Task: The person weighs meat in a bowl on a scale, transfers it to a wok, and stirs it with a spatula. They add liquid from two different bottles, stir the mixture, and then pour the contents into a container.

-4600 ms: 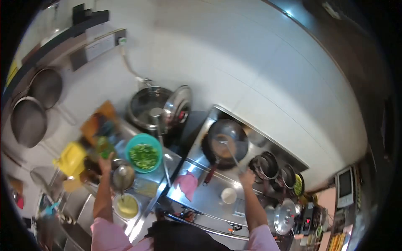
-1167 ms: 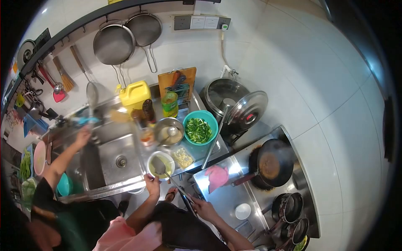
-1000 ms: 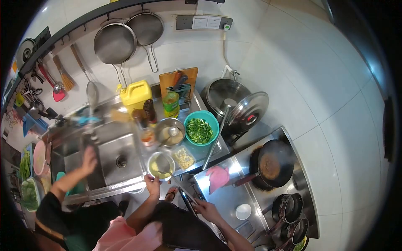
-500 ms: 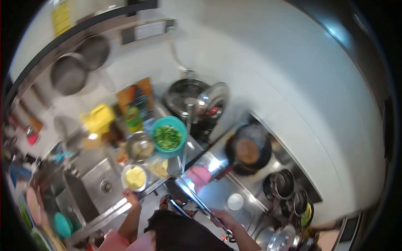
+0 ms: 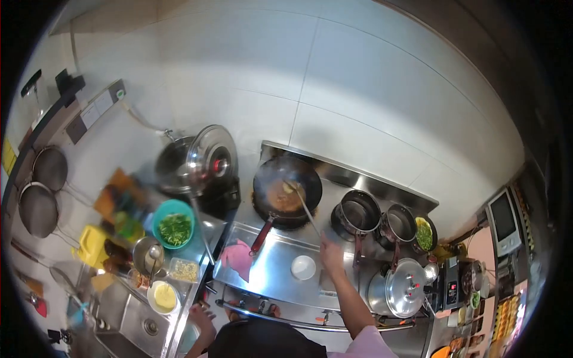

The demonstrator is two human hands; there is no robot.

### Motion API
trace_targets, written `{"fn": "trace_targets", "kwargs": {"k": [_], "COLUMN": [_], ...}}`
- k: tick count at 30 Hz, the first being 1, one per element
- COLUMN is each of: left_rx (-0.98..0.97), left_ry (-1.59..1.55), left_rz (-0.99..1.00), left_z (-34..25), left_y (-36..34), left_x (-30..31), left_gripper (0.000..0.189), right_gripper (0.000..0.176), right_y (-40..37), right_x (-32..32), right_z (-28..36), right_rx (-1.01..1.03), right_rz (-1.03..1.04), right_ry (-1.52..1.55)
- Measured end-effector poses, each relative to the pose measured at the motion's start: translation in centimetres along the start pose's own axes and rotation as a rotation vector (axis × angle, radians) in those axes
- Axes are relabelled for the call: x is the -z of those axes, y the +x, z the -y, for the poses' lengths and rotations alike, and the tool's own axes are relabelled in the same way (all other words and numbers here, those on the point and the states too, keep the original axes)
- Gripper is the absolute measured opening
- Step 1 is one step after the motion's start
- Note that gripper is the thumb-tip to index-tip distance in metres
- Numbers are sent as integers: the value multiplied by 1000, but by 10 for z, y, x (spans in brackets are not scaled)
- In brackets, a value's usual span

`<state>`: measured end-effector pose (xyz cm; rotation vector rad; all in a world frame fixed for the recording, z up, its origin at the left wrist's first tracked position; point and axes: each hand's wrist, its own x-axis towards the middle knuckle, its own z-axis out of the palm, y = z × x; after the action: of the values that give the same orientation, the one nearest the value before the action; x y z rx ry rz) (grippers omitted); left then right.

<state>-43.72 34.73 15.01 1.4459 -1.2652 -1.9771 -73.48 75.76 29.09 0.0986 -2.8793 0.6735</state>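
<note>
My right hand [image 5: 332, 253] is closed round the handle of a ladle [image 5: 308, 215], whose head rests in the brown sauce [image 5: 280, 197] of a steaming wok [image 5: 305, 170]. The wok's red handle [image 5: 261, 237] points toward me, untouched. My left hand [image 5: 203, 317] hangs low by the counter edge, with its fingers partly bent; I cannot make out whether it holds anything. Near it, on the counter, stand a white bowl of yellow food [image 5: 163, 297] and a tray of chopped pale food [image 5: 184, 270].
A teal bowl of chopped greens [image 5: 173, 227], a metal bowl [image 5: 147, 255] and a sink [image 5: 134, 316] are at left. Dark pots [image 5: 360, 210], a pressure cooker [image 5: 406, 289] and a pan of greens [image 5: 424, 234] stand right. A pink cloth [image 5: 238, 260] and white bowl [image 5: 303, 268] lie in front.
The view has turned toward the stove. My right hand has moved forward from low near the rail to the wok, where the ladle now dips in. My left hand has left the yellow food bowl's rim.
</note>
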Motion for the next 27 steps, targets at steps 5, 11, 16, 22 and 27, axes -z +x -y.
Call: {"fn": "trace_targets", "kwargs": {"k": [5, 11, 16, 22, 27], "left_rx": [-172, -197, -181, -234, -183], "left_ry": [32, 66, 100, 305, 519], "left_rz": [53, 17, 49, 352, 596], "left_z": [-18, 2, 9, -16, -35], "left_y": [-22, -34, -59, -80, -121], "left_x": [-11, 26, 20, -32, -104], "left_gripper": [22, 26, 13, 19, 30], "right_gripper": [44, 45, 46, 44, 42], "right_y": [26, 23, 2, -40, -132], "right_x": [29, 33, -21, -11, 114], "right_z": [2, -6, -20, -28, -26], "right_rx": [-60, -108, -85, -202, -657], "right_rz": [50, -12, 101, 8, 37], "right_ry": [-11, 307, 67, 432, 1182]}}
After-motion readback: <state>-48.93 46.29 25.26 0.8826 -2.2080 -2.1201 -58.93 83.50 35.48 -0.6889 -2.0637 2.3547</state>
